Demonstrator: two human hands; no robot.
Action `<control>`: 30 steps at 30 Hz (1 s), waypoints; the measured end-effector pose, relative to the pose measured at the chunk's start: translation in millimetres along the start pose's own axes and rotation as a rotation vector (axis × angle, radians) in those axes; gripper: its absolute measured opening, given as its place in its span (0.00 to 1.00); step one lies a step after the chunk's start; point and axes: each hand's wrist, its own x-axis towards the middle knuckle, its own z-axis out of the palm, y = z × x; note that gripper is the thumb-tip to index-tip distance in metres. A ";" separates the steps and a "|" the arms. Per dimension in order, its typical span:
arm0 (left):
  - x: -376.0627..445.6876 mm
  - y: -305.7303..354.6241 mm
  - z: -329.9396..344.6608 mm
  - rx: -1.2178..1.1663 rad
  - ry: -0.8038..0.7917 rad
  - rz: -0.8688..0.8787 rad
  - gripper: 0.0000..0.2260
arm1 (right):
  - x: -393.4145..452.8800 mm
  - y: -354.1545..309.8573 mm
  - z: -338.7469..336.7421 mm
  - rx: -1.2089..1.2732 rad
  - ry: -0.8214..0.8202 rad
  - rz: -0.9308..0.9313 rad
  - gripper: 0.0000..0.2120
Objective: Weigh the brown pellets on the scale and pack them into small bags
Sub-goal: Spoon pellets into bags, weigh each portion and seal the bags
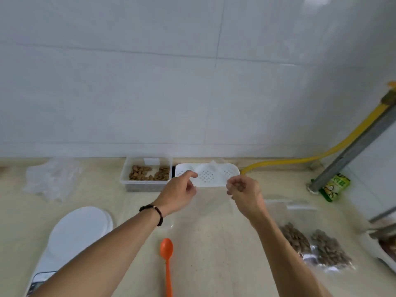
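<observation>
Both hands are raised over the counter just in front of the white perforated lid [206, 175], holding a clear small bag [209, 207] stretched between them. The left hand [179, 195] pinches the bag's left upper edge, and the right hand [246, 192] has its fingers curled round the right edge. The brown pellets [147, 173] lie in a clear tub [146, 176] touching the lid's left side. Nearer than the lid and to its left sits the white scale [72, 234]; an orange spoon [167, 260] lies in front of it, and two filled bags [315, 245] rest off to its right.
</observation>
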 end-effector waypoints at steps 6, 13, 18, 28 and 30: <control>-53.1 -63.8 -84.6 0.009 -0.029 0.063 0.17 | -54.9 -48.9 68.8 0.177 0.097 0.114 0.06; -123.0 -167.0 -172.2 0.098 -0.090 -0.060 0.18 | -117.1 -71.0 198.4 0.229 0.040 0.262 0.05; -144.4 -224.4 -186.6 0.212 -0.049 -0.140 0.18 | -144.1 -66.1 261.6 0.136 -0.058 0.317 0.13; -160.8 -280.6 -175.8 0.381 0.136 -0.123 0.18 | -150.4 -45.4 315.3 -0.121 -0.091 0.323 0.15; -169.6 -279.3 -174.4 0.399 0.191 -0.047 0.18 | -153.1 -43.5 313.1 -0.169 -0.062 0.285 0.16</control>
